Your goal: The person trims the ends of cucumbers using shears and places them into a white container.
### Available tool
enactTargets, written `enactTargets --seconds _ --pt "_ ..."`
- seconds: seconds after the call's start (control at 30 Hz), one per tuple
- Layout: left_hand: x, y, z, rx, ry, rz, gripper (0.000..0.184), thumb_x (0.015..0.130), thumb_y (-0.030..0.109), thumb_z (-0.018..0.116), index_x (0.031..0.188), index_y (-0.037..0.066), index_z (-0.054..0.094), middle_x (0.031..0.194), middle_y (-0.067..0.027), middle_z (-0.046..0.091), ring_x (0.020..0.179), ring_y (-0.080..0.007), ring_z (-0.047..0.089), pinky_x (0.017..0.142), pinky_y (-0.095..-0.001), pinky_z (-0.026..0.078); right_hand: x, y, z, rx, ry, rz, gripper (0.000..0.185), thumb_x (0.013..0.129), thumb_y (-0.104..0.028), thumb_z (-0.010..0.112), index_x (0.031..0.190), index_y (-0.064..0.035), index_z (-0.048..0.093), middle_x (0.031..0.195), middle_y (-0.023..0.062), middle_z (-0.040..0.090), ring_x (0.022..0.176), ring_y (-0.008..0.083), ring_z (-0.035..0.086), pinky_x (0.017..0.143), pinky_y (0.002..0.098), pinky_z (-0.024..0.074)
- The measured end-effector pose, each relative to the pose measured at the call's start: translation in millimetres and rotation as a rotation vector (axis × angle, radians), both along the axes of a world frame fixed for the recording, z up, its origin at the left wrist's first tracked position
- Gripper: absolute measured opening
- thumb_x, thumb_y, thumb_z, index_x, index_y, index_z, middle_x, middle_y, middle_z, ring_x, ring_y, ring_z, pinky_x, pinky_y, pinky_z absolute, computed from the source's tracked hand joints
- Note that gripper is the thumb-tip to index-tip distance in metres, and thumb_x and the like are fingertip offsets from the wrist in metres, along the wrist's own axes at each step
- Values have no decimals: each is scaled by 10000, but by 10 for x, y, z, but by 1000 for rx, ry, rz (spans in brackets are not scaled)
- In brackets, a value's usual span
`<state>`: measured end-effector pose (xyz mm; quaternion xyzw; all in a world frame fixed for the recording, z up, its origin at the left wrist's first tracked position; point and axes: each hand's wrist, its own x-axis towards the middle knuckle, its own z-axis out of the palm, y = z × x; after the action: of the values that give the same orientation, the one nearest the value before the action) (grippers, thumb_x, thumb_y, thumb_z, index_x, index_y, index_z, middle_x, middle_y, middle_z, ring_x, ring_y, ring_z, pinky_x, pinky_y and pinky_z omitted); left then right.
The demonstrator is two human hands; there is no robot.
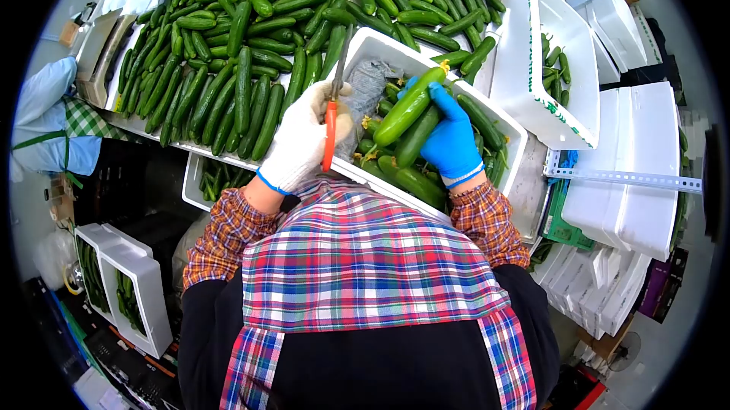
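My left hand [300,140], in a white glove, is closed around a knife or scissors-like tool [330,136] with an orange handle, its metal blade pointing up and away. In a blue glove, my right hand [449,136] grips a cucumber [411,112] with a yellow flower at its tip; a second cucumber [418,136] lies under the same fingers. Both are above a white foam box [511,125] that holds more cucumbers and a grey plastic wrap [369,83]. The left hand is beside the box's left edge.
A large heap of cucumbers [251,37] covers the table ahead. White foam boxes [532,53] stand at the right, some with cucumbers. Another foam box [152,311] is at the lower left. A person in light blue sleeves [46,121] is at the far left.
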<state>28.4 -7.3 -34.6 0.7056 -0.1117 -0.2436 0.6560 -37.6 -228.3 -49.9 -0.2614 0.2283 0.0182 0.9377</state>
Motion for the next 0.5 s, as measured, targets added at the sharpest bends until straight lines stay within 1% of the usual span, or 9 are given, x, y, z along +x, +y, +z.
enactTargets --seconds 0.07,0.13,0.2,0.23,0.3,0.33,0.4,0.47,0.5 --pt "-1 40 -55 -190 -5 25 441 787 11 640 1220 29 558 1043 -86 610 912 -129 578 850 -263 468 30 -27 21 345 -124 66 435 914 -257 605 1263 -11 524 1184 162 592 1166 307 553 1033 461 443" --pt "8 73 -113 -180 -76 49 455 797 -2 634 1242 18 544 1032 -89 626 914 -131 594 852 -262 477 67 -39 5 378 -200 100 415 927 -260 585 1253 -11 520 1196 173 587 1149 329 556 1028 488 439" --pt "-34 111 -91 -1 -89 16 428 817 18 664 1230 15 549 1006 -67 625 898 -119 593 831 -248 478 93 -29 -27 499 -201 9 416 930 -273 583 1236 0 517 1215 176 580 1151 324 556 1037 477 434" --pt "-68 104 -103 -6 -126 4 415 831 34 690 1223 20 555 994 -55 619 899 -110 590 823 -236 476 102 -12 -20 500 -201 8 416 930 -273 583 1236 0 517 1215 176 580 1151 324 556 1037 477 434" --pt "-141 74 -3 33 -69 6 419 828 39 704 1220 21 557 989 -51 615 898 -108 588 819 -234 475 118 37 6 316 -205 -104 424 924 -276 597 1226 10 513 1221 180 576 1149 329 555 1038 460 439" --pt "-181 55 47 70 -12 8 423 825 43 717 1216 22 559 985 -47 611 897 -106 586 816 -231 474 126 62 15 319 -201 -104 424 924 -276 597 1226 10 513 1221 180 576 1149 329 555 1038 460 439" --pt "-252 -8 108 29 -20 37 442 814 22 722 1223 16 554 1007 -69 622 904 -115 593 833 -245 482 161 88 28 320 -125 -206 441 915 -274 617 1230 14 507 1226 184 574 1146 329 556 1037 451 447" --pt "-307 -75 182 -166 -58 34 467 802 22 737 1230 11 549 1057 -101 633 955 -136 604 873 -265 488 177 67 -32 302 -130 -199 444 903 -265 640 1230 6 508 1235 182 570 1146 323 555 1044 458 444" --pt "-296 -88 185 -78 -115 8 488 798 9 730 1246 0 538 1092 -118 641 993 -164 615 888 -289 501 184 64 -54 319 -119 -205 438 900 -260 648 1226 0 511 1228 175 573 1147 319 555 1043 458 445"
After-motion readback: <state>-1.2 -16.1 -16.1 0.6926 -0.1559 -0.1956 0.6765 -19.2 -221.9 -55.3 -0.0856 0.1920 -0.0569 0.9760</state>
